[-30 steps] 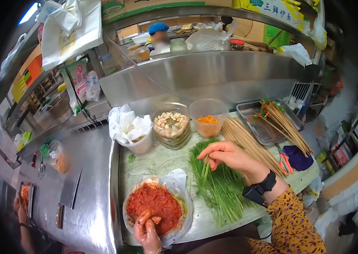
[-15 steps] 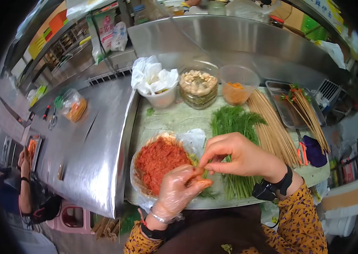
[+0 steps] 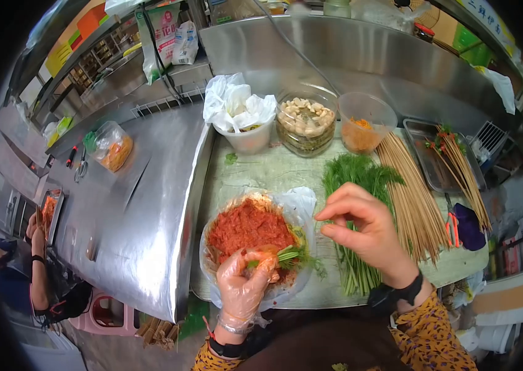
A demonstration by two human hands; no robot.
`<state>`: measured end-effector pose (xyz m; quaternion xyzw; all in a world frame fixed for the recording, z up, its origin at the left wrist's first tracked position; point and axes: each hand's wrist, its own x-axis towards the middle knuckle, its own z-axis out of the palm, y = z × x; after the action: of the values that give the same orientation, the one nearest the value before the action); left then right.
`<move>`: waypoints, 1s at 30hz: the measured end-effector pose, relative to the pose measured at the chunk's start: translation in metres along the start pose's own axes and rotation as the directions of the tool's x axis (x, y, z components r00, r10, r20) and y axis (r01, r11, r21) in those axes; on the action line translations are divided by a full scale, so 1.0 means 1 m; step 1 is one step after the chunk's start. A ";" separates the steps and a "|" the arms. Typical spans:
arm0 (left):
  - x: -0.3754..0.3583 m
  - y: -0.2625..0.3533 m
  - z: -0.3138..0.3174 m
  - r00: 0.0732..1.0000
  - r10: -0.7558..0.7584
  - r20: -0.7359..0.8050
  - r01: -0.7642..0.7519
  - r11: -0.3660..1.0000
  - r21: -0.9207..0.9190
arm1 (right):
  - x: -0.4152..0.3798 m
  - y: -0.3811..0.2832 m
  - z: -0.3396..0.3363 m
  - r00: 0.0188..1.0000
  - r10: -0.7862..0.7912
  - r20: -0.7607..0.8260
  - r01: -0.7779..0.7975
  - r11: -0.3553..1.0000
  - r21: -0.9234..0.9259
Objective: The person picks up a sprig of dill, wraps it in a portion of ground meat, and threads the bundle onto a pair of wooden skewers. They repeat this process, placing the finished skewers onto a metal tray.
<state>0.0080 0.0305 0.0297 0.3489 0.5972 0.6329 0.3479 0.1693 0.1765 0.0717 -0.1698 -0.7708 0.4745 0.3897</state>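
Left hand [image 3: 246,281]'s gloved, pinching some green stalks [image 3: 292,255] over the red paste [image 3: 252,226]; right hand [image 3: 360,232]'s empty, thumb and fingertips apart.

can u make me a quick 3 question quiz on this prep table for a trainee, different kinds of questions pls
1. Which holds the small bunch of greens?
A) the right hand
B) the left hand
C) neither hand

2. True or false: the big pile of greens lies between the red paste and the loose skewers.

3. Fill in the blank: at the back, between the tub with the white bag and the clear tub of orange bits, stands a glass ____.

Key: 1. B; 2. True; 3. jar
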 end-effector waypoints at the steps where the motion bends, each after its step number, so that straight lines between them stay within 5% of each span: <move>1: -0.001 0.002 -0.002 1.000 0.003 -0.023 -0.003 1.000 0.007 | 0.005 -0.010 -0.007 0.993 0.020 0.118 -0.014 0.999 -0.053; 3: -0.001 -0.009 -0.009 0.994 0.090 -0.058 -0.083 0.989 0.120 | 0.010 -0.014 -0.005 0.942 0.027 0.335 0.022 0.990 -0.140; 6: -0.002 -0.003 -0.007 0.967 0.256 -0.015 -0.246 0.941 0.232 | 0.001 -0.003 0.022 0.932 -0.040 0.359 0.138 0.958 -0.250; 8: -0.005 -0.006 -0.007 0.977 0.213 -0.027 -0.204 0.961 0.184 | -0.003 0.015 0.025 0.929 -0.042 0.368 0.148 0.953 -0.264; 10: -0.007 -0.011 -0.003 0.997 -0.042 -0.058 0.032 0.987 -0.160 | -0.007 0.018 0.029 0.920 -0.044 0.389 0.160 0.949 -0.272; 12: -0.006 -0.016 0.004 0.997 -0.023 -0.073 0.007 0.975 -0.221 | -0.011 0.016 0.031 0.920 0.261 0.293 -0.292 0.954 0.067; 13: -0.005 -0.018 0.006 0.997 -0.008 -0.083 -0.016 0.962 -0.273 | -0.014 0.015 0.035 0.919 0.260 0.298 -0.291 0.955 0.064; 15: -0.005 -0.021 0.006 0.997 0.023 -0.077 -0.038 0.979 -0.199 | -0.019 0.017 0.046 0.908 0.344 0.240 -0.419 0.701 0.577; 17: -0.006 -0.024 0.005 0.993 0.118 -0.019 -0.118 0.993 -0.013 | -0.024 0.031 0.045 0.935 0.278 0.220 -0.353 0.778 0.520; 20: -0.010 -0.011 0.002 0.996 0.023 0.085 -0.020 0.999 -0.038 | -0.030 0.031 0.036 0.942 0.243 0.233 -0.323 0.847 0.423; 26: -0.006 -0.002 -0.065 0.954 0.070 -0.292 -0.092 0.994 -0.061 | -0.044 0.041 0.009 0.938 0.345 0.046 -0.326 0.824 0.464; 28: -0.008 -0.006 -0.076 0.937 0.067 -0.343 -0.049 0.997 0.060 | -0.052 0.052 0.007 0.918 0.397 0.002 -0.346 0.797 0.495; 30: -0.012 -0.022 -0.083 0.961 0.277 -0.027 -0.216 0.803 0.556 | -0.058 0.059 0.008 0.911 0.413 0.008 -0.359 0.783 0.508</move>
<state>-0.0567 -0.0212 0.0037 0.4740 0.7202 0.4931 0.1161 0.1939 0.1646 -0.0065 -0.2420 -0.5493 0.7171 0.3541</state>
